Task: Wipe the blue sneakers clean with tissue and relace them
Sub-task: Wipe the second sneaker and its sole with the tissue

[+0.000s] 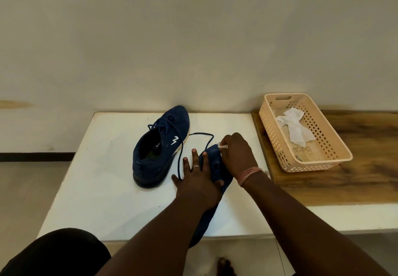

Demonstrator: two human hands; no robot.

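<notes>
Counting from the middle of the white table (pixel 90 189), I am seeing two blue sneakers. One sneaker (pixel 158 146) is standing upright toward the back of the table, toe pointing at the wall, its white side logo facing right and its laces threaded. The second sneaker (pixel 215 172) is lying just beside it to the right, under both hands, and its near end is hanging over the table's front edge.

One loose dark lace (pixel 200 134) is looping across the tabletop between the two shoes and running back under the left hand.

My left hand (pixel 197 181) is lying flat, palm down, with straight fingers spread apart, partly on the second sneaker and partly on the table; one ring is showing on one finger. My right hand (pixel 234 157) is arching over the far end of the same shoe, its fingertips bunched and pinching a small white piece (pixel 223 146) against the fabric; I cannot tell whether that piece is tissue or the lace tip. A band of thread is circling the right wrist.

Further right, one peach perforated basket (pixel 336 153) is sitting on a wooden surface (pixel 355 179), well apart from the shoes, holding crumpled white tissue (pixel 295 127).
</notes>
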